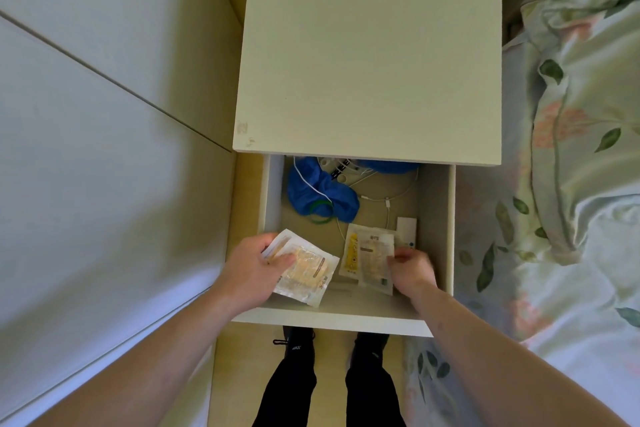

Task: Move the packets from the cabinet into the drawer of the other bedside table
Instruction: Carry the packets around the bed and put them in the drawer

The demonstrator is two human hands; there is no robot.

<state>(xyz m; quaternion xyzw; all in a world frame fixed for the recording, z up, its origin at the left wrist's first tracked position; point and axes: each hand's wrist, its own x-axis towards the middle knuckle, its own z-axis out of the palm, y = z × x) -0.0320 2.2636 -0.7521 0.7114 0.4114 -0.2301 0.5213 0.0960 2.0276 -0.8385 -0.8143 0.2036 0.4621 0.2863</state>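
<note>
The white bedside table (370,52) has its drawer (332,319) pulled out toward me. My left hand (251,274) grips a stack of clear packets with pale yellow contents (308,274) above the drawer's front left. My right hand (412,270) pinches the right edge of other packets (369,253), one with a yellow label, which lie at the drawer's front right.
Inside the drawer lie a blue cloth (318,191), a green band (320,211), white cables (388,198), a white power strip (337,168) and a small white box (407,229). A bed with floral bedding (571,149) is on the right; white panels (104,114) are on the left.
</note>
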